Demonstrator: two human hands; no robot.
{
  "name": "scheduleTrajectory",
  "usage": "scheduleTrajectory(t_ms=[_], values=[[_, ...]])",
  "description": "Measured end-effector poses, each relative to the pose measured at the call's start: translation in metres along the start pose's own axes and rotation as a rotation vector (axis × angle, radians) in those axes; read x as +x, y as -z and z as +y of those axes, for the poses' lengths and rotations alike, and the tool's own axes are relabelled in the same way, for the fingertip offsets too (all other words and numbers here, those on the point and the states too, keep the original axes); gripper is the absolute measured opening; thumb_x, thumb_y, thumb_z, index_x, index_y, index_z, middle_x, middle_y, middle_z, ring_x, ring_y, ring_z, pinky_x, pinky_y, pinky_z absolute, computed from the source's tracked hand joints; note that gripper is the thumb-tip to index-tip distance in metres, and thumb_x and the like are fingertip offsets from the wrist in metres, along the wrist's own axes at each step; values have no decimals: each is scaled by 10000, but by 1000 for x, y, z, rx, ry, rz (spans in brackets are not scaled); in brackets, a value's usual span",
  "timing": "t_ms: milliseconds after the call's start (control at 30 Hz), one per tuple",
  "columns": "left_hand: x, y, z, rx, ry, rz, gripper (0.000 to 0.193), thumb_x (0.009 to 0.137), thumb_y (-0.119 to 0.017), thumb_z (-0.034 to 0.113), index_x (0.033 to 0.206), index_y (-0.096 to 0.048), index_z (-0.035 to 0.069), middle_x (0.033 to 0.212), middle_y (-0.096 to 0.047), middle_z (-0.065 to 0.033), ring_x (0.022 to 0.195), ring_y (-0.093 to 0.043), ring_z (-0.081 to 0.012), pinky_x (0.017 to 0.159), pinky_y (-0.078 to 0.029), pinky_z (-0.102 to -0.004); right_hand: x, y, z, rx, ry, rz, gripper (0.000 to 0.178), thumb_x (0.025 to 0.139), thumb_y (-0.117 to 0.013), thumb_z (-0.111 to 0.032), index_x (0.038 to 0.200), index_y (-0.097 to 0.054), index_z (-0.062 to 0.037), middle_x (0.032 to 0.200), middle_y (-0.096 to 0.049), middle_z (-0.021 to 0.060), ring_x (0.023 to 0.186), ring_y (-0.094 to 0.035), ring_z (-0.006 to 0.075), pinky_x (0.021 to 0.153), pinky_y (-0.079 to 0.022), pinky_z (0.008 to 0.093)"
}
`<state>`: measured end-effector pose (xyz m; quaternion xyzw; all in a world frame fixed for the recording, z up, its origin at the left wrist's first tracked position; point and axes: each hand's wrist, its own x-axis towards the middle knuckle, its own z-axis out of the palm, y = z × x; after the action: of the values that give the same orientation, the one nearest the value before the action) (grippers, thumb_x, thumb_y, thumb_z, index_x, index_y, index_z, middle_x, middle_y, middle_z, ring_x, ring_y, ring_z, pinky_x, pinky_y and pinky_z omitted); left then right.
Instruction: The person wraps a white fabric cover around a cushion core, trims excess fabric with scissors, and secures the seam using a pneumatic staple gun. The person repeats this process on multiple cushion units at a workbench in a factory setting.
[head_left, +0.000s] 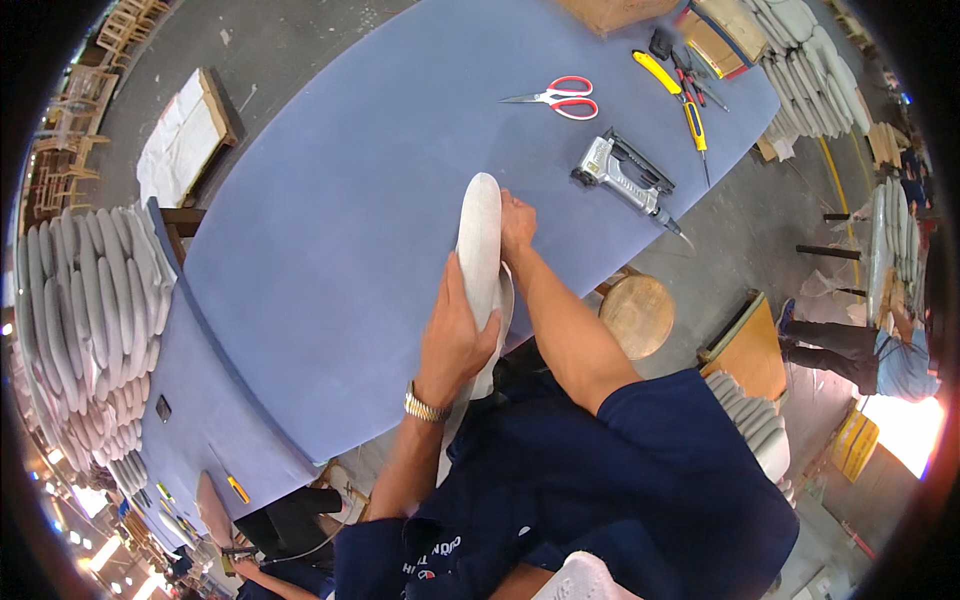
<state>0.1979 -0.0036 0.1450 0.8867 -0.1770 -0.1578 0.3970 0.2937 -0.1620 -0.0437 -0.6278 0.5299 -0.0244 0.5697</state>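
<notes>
A light grey upholstered seat pad [481, 225] stands on its edge in front of me, tilted slightly, its narrow rounded side facing up. My left hand [458, 335] is closed round its near left part, the thumb lying across the edge. On the far right side, my right hand [517, 222] is closed in a fist against the pad, apparently gripping its cover; the fingertips are hidden. Loose light fabric hangs below the pad by my lap. On the blue-covered table ahead lie red-and-white scissors [565, 98] and a silver staple gun [622, 172] with an air hose.
Farther right lie a yellow-handled screwdriver [694, 125], a yellow cutter [655, 72] and red-handled pliers [688, 78]. Cardboard boxes [720, 38] sit at the far edge. Stacked grey pads [95, 290] rise at left. A round wooden stool [637, 316] stands right; other people work nearby.
</notes>
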Motion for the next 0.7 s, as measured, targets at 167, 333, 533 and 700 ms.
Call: scheduleTrajectory(t_ms=[167, 333, 533, 700], values=[[92, -32, -16, 59, -92, -72, 943, 897, -732, 258, 1598, -191, -67, 1556, -405, -333, 1393, -493, -438, 1100, -464, -430, 51, -15, 66, 34, 186, -19, 463, 941, -605, -446, 861, -740, -11, 931, -737, 236, 835, -686, 428, 793, -526, 514], [193, -29, -17, -57, -100, -243, 753, 933, -701, 268, 1535, -390, -62, 1485, -520, -316, 1363, -536, -420, 1129, -429, -456, 32, -27, 62, -132, 339, 15, 448, 967, -571, -450, 986, -782, -55, 1012, -732, 270, 933, -723, 451, 844, -571, 543], [235, -29, 20, -14, -407, -206, 544, 969, -580, 61, 1493, -476, -44, 1462, -579, -237, 1345, -568, -368, 1131, -437, -430, -5, 11, -10, 11, 13, -21, 472, 969, -575, -442, 875, -695, 4, 900, -689, 292, 912, -654, 513, 814, -498, 572], [195, 36, 111, -620, -471, -33, 419, 988, -578, 57, 1400, -590, -21, 1435, -599, -205, 1297, -600, -290, 1082, -484, -453, -7, 5, -8, 9, 6, -6, 489, 972, -530, -461, 877, -704, -14, 906, -698, 278, 916, -657, 507, 817, -507, 563]])
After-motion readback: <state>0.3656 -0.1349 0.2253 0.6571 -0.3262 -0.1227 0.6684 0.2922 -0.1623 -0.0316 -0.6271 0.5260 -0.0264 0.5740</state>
